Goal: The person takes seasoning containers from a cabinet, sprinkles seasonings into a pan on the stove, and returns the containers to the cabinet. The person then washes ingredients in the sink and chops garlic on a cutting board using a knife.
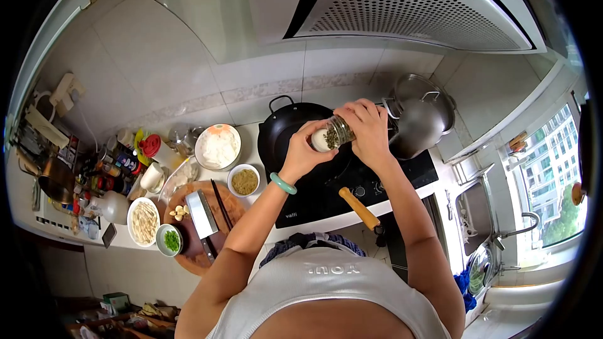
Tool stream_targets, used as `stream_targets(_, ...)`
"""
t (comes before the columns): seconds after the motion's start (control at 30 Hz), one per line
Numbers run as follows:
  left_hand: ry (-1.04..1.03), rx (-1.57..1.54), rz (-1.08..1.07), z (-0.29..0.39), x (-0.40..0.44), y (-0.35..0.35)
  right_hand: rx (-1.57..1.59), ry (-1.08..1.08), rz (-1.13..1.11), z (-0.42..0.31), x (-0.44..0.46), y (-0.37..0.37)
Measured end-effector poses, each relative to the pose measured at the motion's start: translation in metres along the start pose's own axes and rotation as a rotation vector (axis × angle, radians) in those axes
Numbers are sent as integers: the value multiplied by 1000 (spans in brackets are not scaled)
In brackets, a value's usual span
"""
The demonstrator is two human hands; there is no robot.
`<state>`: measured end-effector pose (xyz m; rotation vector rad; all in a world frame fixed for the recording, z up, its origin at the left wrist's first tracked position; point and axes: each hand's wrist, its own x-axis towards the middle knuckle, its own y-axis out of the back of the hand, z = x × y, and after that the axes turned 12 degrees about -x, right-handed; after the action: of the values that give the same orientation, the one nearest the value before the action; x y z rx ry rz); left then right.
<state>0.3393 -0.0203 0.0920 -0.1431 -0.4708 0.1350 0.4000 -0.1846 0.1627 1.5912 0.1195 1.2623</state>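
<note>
Above the black wok, both hands are closed around a tilted clear glass pepper grinder with dark grains inside. My right hand wraps the glass body at its upper right. The fingers of my left hand, which has a green bangle at the wrist, grip the round white end at the lower left. Much of the wok's inside is hidden behind the hands. Its wooden handle points toward my body over the stove's front edge.
Steel pots stand right of the wok. To the left are a white bowl, a bowl of brown powder, and a round cutting board with a cleaver, chopsticks and garlic. The range hood hangs overhead; a sink is at right.
</note>
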Motion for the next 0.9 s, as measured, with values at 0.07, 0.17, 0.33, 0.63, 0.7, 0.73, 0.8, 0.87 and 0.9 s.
stream_targets(0.07, 30, -66, 8, -5, 0, -1, -2, -4, 16, 4, -2, -5)
stream_targets(0.17, 50, -77, 2, -22, 2, 4, 14, -38, 4, 9, -5, -13)
stream_targets(0.33, 56, 270, 47, -32, 5, 19, 195, -294, -95, 17, -26, -48)
stream_targets(0.63, -203, 976, -549, -76, 35, 55, 208, -340, -84, 17, -41, -62)
stream_targets(0.7, -187, 991, -668, -65, 42, 53, 193, -341, -61, 19, -41, -63)
stream_targets(0.73, -183, 993, -671, -60, 44, 52, 198, -343, -63, 20, -42, -64)
stream_targets(0.8, -293, 1046, -703, -53, 47, 52, 193, -336, -66, 20, -42, -64)
stream_targets(0.87, -302, 1038, -687, -56, 49, 53, 206, -342, -77, 20, -43, -64)
stream_targets(0.9, -314, 1028, -669, -58, 49, 54, 215, -339, -76, 19, -43, -64)
